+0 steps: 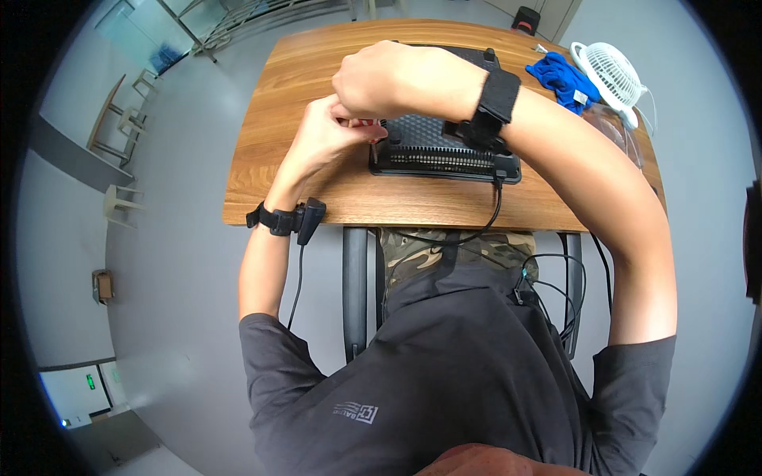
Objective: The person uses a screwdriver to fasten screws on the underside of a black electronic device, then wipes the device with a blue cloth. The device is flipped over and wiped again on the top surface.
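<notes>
A black, flat, box-shaped device (429, 131) with a textured top and a slotted front edge lies on the wooden table. Over its left side, my two hands meet. My left hand (321, 131) is closed, with a small red-and-white thing (367, 123) between thumb and fingers, beside the device's left corner. What kind of thing it is cannot be made out. Directly above and touching the left hand, my right hand (377, 75) is curled with the knuckles up. Its fingertips are hidden, and so is whatever they hold. My right forearm crosses over the device's far right part.
On the table's right stand a white fan (611, 75), a crumpled blue cloth (563, 79) and a clear plastic item (615, 131). A black cable (498, 202) hangs from the device's right corner over the front edge. Black straps with boxes (286, 220) ride on both wrists.
</notes>
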A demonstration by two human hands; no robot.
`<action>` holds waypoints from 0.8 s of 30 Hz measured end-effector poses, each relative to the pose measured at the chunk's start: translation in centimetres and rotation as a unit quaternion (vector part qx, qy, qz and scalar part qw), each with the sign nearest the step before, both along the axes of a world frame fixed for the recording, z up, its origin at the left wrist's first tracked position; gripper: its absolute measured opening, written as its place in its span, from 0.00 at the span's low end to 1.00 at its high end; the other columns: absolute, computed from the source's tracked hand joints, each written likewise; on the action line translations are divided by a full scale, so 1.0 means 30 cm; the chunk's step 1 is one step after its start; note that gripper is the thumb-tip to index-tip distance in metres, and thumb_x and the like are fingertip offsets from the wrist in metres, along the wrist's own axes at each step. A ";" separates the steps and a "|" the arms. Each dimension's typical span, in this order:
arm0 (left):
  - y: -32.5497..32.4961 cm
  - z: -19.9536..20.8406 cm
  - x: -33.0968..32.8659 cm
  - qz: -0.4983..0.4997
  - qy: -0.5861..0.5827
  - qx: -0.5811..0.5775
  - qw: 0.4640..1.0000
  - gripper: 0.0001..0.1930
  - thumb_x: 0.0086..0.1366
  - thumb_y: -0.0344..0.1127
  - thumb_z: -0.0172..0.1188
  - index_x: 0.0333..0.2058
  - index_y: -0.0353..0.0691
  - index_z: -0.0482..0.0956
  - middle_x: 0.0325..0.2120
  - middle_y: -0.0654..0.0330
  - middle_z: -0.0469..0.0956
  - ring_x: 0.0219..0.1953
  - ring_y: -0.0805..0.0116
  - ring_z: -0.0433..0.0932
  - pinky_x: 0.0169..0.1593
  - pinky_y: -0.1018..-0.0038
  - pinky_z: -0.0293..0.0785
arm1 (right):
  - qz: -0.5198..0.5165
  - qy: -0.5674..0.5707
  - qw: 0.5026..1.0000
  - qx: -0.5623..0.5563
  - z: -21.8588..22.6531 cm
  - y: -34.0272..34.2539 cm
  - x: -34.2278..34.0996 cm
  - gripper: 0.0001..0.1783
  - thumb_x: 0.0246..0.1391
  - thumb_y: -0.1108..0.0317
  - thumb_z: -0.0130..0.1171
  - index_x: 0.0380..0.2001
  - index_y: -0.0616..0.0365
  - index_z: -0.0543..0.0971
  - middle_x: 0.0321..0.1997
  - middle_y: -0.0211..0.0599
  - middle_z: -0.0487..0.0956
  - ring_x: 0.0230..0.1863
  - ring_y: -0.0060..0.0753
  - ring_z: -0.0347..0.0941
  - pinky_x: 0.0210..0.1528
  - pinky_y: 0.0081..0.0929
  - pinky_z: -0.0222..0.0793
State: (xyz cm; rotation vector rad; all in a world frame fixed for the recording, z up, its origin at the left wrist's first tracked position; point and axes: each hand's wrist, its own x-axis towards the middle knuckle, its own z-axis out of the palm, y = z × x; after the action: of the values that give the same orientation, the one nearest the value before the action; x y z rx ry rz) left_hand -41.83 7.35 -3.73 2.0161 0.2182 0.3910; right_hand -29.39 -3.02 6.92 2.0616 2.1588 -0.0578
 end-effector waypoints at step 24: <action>0.001 -0.014 -0.019 0.005 -0.044 -0.110 0.993 0.18 0.55 0.29 0.72 0.44 0.31 0.79 0.34 0.62 0.82 0.36 0.76 0.79 0.49 0.76 0.77 | 0.034 0.008 0.999 -0.031 0.039 -0.008 0.012 0.21 0.63 0.54 0.59 0.46 0.61 0.81 0.40 0.46 0.86 0.42 0.52 0.83 0.46 0.41 0.79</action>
State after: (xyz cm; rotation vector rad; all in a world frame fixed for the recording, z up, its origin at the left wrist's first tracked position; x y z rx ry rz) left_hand -42.41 7.38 -4.16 1.7776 0.2067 0.4422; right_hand -29.02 -3.27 8.09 1.9584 2.2058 -0.1330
